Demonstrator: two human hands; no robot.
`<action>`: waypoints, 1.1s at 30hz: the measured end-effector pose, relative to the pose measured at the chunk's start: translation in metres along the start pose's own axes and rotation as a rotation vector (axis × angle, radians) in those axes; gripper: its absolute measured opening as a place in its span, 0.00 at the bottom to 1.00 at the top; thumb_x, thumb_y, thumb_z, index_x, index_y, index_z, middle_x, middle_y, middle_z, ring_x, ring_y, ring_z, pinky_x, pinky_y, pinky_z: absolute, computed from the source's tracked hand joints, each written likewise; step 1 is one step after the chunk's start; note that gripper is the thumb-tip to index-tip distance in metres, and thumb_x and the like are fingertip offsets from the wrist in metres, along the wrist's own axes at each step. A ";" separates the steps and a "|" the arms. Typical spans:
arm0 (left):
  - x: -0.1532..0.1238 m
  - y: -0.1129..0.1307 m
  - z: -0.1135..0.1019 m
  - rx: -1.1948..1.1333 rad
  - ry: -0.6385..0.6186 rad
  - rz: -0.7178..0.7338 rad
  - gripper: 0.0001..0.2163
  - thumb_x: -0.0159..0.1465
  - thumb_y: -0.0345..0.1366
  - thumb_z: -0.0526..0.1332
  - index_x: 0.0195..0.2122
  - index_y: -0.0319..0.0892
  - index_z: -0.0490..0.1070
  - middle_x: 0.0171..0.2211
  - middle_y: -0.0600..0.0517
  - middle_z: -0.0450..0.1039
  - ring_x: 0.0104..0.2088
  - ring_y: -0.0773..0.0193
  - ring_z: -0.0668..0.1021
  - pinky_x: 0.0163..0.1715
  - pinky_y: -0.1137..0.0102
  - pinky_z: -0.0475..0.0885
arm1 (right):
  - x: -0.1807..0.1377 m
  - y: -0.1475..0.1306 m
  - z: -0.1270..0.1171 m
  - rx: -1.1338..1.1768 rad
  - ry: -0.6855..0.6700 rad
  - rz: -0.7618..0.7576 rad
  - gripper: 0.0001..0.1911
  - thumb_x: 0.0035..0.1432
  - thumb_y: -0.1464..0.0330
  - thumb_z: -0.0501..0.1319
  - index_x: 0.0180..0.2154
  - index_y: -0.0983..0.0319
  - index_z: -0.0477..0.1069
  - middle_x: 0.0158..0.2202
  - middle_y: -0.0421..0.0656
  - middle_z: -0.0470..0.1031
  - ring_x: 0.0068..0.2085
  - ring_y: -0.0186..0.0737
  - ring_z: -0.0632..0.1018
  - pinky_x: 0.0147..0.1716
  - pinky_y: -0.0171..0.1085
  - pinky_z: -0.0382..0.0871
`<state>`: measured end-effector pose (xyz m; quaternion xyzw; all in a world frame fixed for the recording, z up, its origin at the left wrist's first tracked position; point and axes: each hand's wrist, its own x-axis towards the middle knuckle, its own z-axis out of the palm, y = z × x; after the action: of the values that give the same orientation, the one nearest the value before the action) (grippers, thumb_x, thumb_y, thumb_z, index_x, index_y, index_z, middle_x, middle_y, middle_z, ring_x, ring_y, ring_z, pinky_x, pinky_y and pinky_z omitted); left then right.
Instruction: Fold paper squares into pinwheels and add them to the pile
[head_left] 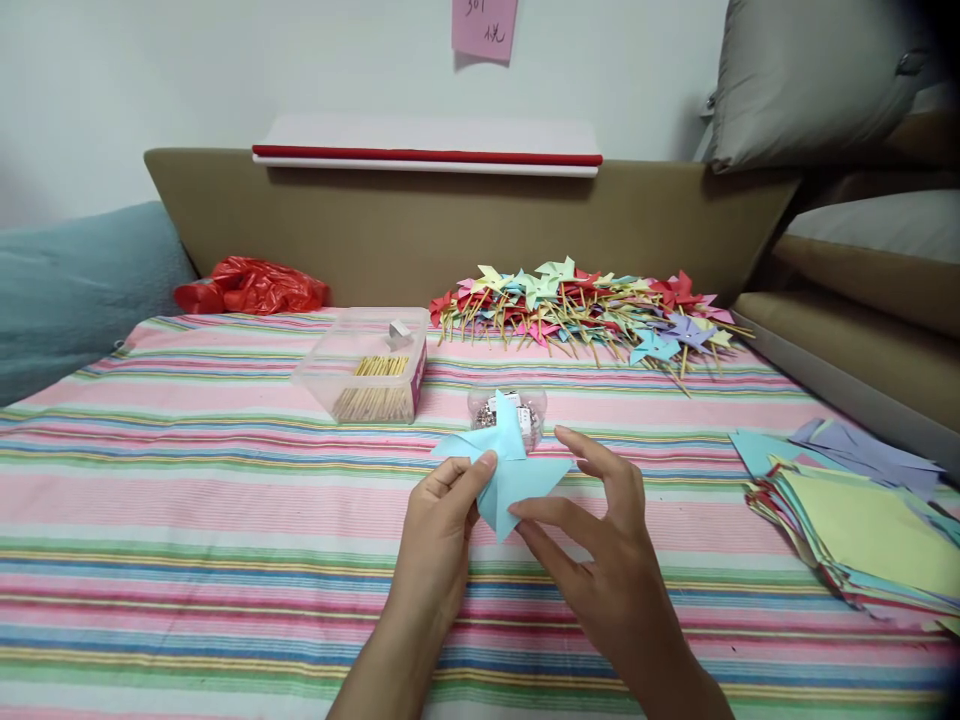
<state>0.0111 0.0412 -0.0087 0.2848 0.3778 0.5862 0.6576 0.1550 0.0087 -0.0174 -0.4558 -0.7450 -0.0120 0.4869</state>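
A light blue paper pinwheel (517, 475) with folded blades is held up above the striped cloth. My left hand (444, 515) pinches it near its centre, the thumb lying on the front. At its lower right edge my right hand (600, 530) closes thumb and a finger on the bottom blade, while another finger stretches up past the right blade. Just behind the pinwheel stands a clear round container (534, 405) of small metallic pieces, partly hidden by the top blade. No stick shows on this pinwheel.
A clear plastic box (322, 365) of thin wooden sticks stands left of centre. Finished pinwheels on sticks (540, 290) are heaped at the back right. Stacked coloured paper (870, 525) lies at right. A red plastic bag (262, 285) rests at back left, near a blue cushion (82, 290).
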 end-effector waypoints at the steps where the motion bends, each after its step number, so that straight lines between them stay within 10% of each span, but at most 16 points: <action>1: 0.000 0.000 0.000 0.020 0.000 0.002 0.17 0.57 0.39 0.72 0.22 0.40 0.64 0.21 0.59 0.58 0.24 0.72 0.62 0.24 0.76 0.62 | 0.000 0.000 0.000 0.003 -0.002 0.000 0.08 0.62 0.74 0.64 0.37 0.54 0.78 0.62 0.46 0.59 0.60 0.53 0.65 0.53 0.55 0.65; 20: -0.004 -0.005 0.000 0.342 -0.070 0.059 0.14 0.59 0.44 0.70 0.24 0.40 0.72 0.23 0.56 0.66 0.28 0.68 0.66 0.30 0.72 0.60 | -0.001 0.006 0.001 0.380 0.051 0.667 0.07 0.56 0.57 0.68 0.32 0.52 0.78 0.56 0.44 0.68 0.61 0.55 0.68 0.58 0.60 0.63; 33: -0.007 -0.004 0.002 0.357 -0.080 0.081 0.13 0.57 0.43 0.71 0.23 0.41 0.73 0.23 0.55 0.65 0.28 0.66 0.65 0.28 0.72 0.60 | -0.003 0.009 0.003 0.548 0.028 0.805 0.09 0.54 0.58 0.70 0.28 0.55 0.78 0.56 0.46 0.69 0.61 0.56 0.69 0.59 0.58 0.64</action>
<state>0.0151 0.0340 -0.0095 0.4352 0.4375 0.5239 0.5871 0.1595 0.0132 -0.0253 -0.5624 -0.4786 0.3678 0.5651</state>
